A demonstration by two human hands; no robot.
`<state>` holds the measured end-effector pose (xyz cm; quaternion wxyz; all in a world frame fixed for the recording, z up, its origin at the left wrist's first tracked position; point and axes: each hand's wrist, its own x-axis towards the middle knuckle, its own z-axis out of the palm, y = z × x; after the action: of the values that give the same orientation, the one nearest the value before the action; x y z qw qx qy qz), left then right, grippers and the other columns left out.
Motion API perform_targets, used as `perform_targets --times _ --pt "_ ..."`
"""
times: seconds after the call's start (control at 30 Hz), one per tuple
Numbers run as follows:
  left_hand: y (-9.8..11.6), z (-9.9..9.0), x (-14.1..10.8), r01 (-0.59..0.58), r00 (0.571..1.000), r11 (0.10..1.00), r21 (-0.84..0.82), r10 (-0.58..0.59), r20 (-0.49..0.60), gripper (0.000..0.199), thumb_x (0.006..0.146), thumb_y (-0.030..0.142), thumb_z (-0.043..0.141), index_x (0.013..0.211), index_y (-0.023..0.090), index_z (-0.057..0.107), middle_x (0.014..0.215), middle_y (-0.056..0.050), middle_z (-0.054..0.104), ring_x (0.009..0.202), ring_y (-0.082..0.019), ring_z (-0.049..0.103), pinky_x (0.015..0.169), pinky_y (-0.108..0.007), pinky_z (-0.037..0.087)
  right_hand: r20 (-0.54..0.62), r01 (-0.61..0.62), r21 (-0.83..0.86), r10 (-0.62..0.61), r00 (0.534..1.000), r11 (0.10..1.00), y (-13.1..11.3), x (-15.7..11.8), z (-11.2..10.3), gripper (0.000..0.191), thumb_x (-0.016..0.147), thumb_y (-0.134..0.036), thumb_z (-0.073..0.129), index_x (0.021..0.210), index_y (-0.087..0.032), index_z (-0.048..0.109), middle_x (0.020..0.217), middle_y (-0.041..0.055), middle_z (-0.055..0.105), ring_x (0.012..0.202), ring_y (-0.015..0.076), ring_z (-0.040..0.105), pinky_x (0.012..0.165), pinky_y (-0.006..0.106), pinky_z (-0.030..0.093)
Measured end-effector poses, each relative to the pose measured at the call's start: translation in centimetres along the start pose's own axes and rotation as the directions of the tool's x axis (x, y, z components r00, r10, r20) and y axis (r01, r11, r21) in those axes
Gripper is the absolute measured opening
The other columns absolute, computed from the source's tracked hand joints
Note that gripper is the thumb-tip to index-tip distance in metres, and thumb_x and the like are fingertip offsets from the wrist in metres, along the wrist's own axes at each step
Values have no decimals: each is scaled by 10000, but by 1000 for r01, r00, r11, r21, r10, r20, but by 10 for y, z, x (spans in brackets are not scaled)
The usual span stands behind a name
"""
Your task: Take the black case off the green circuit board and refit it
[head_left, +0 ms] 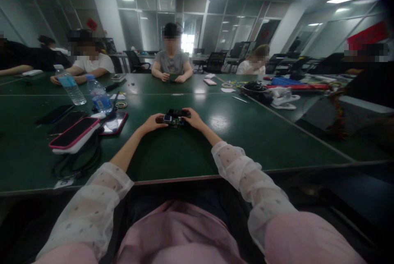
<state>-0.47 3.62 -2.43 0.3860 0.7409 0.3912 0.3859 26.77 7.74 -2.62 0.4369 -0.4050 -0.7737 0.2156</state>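
Note:
Near the middle of the green table, my left hand (153, 122) and my right hand (193, 118) grip a small green circuit board (176, 122) from its two ends. A square part with a pale rim (168, 118) sits on the board near my left fingers. Along the far side of the board runs a dark piece (177, 112); whether it is joined to the board I cannot tell. Fingers of both hands are bent around the ends, partly hiding them. Finer details on the board are too small to make out.
Left of my arms lie a red-edged phone (75, 132) on a white object, another phone (114, 123), black cables and two water bottles (70, 85). Tape rolls, cables and a white device (283, 97) lie at the right. Across the green table (246, 132) sit several people, one straight ahead (172, 63).

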Motion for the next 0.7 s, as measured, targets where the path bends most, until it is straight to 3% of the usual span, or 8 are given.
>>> perform_targets --times 0.23,0.7 --pt "-4 -1 0 0 1000 1000 -14 0 2 584 644 311 830 1162 158 608 1145 -114 696 1067 -247 662 1022 -499 440 -63 -16 -6 16 998 1000 4 0 4 417 743 -171 706 1148 -181 611 1134 99 639 1047 234 601 964 469 487" --pt "-3 -1 0 -8 1000 1000 -24 8 3 600 639 314 831 1172 152 608 1164 -122 694 1086 -246 657 1034 -494 434 -83 -24 36 27 996 999 0 -2 4 418 757 -203 693 1166 -183 609 1160 103 637 1073 233 599 963 444 494"
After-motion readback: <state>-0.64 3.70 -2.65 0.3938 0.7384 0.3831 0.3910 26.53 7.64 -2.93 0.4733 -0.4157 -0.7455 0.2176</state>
